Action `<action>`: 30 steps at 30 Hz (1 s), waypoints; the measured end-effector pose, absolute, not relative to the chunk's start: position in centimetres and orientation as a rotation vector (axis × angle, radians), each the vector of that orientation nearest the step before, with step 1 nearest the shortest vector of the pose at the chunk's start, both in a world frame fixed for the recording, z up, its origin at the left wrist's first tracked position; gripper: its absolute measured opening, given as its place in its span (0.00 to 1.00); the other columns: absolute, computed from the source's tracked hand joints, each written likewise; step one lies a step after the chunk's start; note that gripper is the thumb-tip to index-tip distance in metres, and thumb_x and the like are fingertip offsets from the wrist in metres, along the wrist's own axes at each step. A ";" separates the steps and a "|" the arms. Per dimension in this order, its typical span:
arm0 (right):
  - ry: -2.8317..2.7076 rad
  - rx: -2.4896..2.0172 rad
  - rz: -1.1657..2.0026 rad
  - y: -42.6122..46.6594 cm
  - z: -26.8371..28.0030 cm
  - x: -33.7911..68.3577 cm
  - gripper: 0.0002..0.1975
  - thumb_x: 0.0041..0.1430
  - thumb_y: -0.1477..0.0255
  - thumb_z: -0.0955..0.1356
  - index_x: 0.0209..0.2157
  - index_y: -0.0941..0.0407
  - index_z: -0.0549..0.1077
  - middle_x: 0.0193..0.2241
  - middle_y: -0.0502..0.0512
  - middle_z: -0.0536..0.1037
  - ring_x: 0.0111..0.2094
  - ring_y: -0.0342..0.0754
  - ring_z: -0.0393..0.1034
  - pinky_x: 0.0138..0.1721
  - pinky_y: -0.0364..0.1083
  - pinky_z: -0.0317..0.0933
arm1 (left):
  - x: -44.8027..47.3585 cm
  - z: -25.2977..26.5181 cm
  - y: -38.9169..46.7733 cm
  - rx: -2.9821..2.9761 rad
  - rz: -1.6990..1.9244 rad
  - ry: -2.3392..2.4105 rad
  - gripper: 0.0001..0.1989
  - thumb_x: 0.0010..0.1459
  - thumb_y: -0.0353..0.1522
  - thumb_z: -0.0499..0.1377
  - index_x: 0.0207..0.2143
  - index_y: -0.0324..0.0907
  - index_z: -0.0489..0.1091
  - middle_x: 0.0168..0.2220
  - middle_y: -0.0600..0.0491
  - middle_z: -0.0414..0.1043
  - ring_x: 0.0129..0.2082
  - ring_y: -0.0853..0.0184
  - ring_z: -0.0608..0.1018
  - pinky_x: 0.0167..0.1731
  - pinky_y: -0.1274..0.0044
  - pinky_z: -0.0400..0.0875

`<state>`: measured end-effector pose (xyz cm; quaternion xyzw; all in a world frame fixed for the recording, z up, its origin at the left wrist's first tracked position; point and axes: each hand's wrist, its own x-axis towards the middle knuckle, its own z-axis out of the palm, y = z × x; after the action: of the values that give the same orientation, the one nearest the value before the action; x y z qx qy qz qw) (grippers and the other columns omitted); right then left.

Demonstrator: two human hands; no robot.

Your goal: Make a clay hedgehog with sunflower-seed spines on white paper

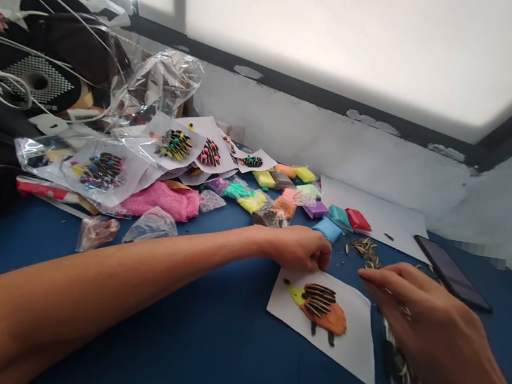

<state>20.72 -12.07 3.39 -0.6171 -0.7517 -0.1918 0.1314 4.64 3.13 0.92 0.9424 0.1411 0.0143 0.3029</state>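
Nearest of all, the left forearm (93, 283) sweeps up from the lower left over the blue desk (154, 356). At lower right comes the right hand (433, 324), thumb and forefinger drawn together in a pinch; whether a seed sits between the tips, I can't tell. Loose seeds and clear plastic (395, 370) peek out beneath it.

Right of centre, low in the frame, lies the white card (346, 358), and on it a clay hedgehog (330, 319): orange body, yellow head, dark legs, striped seeds laid in rows over part of the back, bare orange towards the rear. The left hand (303, 248) is at the card's top edge, fingers curled down; what's under them is hidden.

Just beyond the right fingertips, a small heap of seeds (365, 250), with a dark phone (453, 273) at the right. Past the left hand, packets of coloured clay (339, 216) cluster around the centre, a sheet of white paper (377, 218) behind them. Over to the left, a pink cloth (161, 199), then more seed-covered animals on cards (129, 183). Farthest back, upper left, a black spool (36, 81) among cables and plastic; across the top, a pale bright window (347, 32).
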 end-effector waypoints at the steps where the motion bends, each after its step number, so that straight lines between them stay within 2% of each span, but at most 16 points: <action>1: -2.160 -1.720 -0.544 -12.7 3.3 20.0 0.20 0.67 0.61 0.57 0.38 0.53 0.77 0.31 0.55 0.79 0.27 0.47 0.75 0.24 0.44 0.64 | 4.7 0.9 3.2 2.499 0.042 0.372 0.12 0.55 0.22 0.56 0.42 0.36 0.73 0.40 0.50 0.74 0.34 0.71 0.72 0.31 0.80 0.63; 4: -2.096 -1.647 -0.441 -14.2 2.9 17.9 0.11 0.66 0.65 0.61 0.37 0.53 0.73 0.28 0.52 0.79 0.24 0.44 0.75 0.25 0.42 0.66 | 4.7 0.7 3.2 2.500 0.064 0.368 0.12 0.55 0.22 0.56 0.42 0.36 0.73 0.40 0.51 0.75 0.34 0.71 0.72 0.31 0.80 0.63; 6: -2.183 -1.592 -0.330 -14.9 2.5 17.0 0.07 0.65 0.68 0.63 0.38 0.52 0.73 0.29 0.50 0.79 0.26 0.44 0.76 0.27 0.40 0.67 | 4.7 0.6 3.2 2.497 0.069 0.365 0.12 0.55 0.22 0.56 0.42 0.36 0.73 0.40 0.51 0.75 0.34 0.71 0.72 0.31 0.81 0.63; 11: -2.310 -1.493 -0.209 -15.2 1.6 16.6 0.09 0.65 0.73 0.62 0.43 0.51 0.72 0.38 0.51 0.80 0.37 0.44 0.77 0.37 0.39 0.70 | 4.6 0.6 3.2 2.499 0.079 0.354 0.12 0.54 0.22 0.56 0.41 0.36 0.73 0.39 0.51 0.75 0.34 0.71 0.73 0.31 0.81 0.63; 14: -2.247 -1.552 -0.261 -14.9 1.9 17.4 0.08 0.65 0.72 0.63 0.42 0.50 0.73 0.37 0.50 0.80 0.35 0.44 0.77 0.35 0.39 0.70 | 4.6 0.6 3.3 2.496 0.073 0.350 0.12 0.54 0.22 0.56 0.41 0.37 0.73 0.39 0.51 0.75 0.34 0.70 0.73 0.31 0.81 0.63; 17: -2.096 -1.676 -0.310 -14.4 2.5 18.6 0.08 0.64 0.66 0.63 0.38 0.50 0.75 0.33 0.50 0.81 0.30 0.45 0.77 0.29 0.41 0.69 | 4.6 0.7 3.3 2.491 0.062 0.356 0.12 0.55 0.22 0.56 0.41 0.37 0.73 0.39 0.51 0.75 0.34 0.70 0.73 0.31 0.80 0.64; 20: -1.949 -1.782 -0.231 -14.0 2.8 19.4 0.15 0.63 0.59 0.62 0.32 0.51 0.76 0.28 0.52 0.80 0.25 0.47 0.76 0.22 0.43 0.67 | 4.5 0.9 3.2 2.494 0.049 0.363 0.12 0.55 0.22 0.55 0.42 0.36 0.73 0.40 0.50 0.75 0.34 0.71 0.72 0.31 0.80 0.64; 22: -1.897 -1.833 -0.147 -13.9 2.6 19.6 0.16 0.61 0.57 0.63 0.30 0.51 0.76 0.26 0.52 0.80 0.23 0.48 0.74 0.21 0.44 0.67 | 4.5 1.0 3.1 2.499 0.035 0.364 0.12 0.55 0.22 0.55 0.42 0.36 0.72 0.40 0.50 0.74 0.33 0.71 0.72 0.31 0.80 0.64; 26: -1.866 -1.853 -0.056 -13.8 1.7 19.6 0.15 0.60 0.59 0.63 0.30 0.52 0.76 0.26 0.53 0.80 0.22 0.48 0.73 0.22 0.45 0.66 | 4.5 1.0 3.1 2.505 0.047 0.367 0.12 0.55 0.22 0.55 0.41 0.36 0.72 0.39 0.50 0.74 0.34 0.71 0.71 0.32 0.80 0.64; 30: -1.896 -1.820 -0.037 -13.8 1.2 19.3 0.11 0.60 0.64 0.64 0.31 0.51 0.76 0.25 0.51 0.79 0.22 0.45 0.72 0.22 0.43 0.66 | 4.4 1.0 3.0 2.520 0.048 0.354 0.13 0.55 0.22 0.54 0.42 0.37 0.72 0.39 0.52 0.73 0.34 0.71 0.70 0.33 0.80 0.64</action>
<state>19.35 -13.81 1.23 -0.6697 -0.6978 -0.0136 0.2537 4.42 3.03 1.02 0.9464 0.1329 0.0180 0.2938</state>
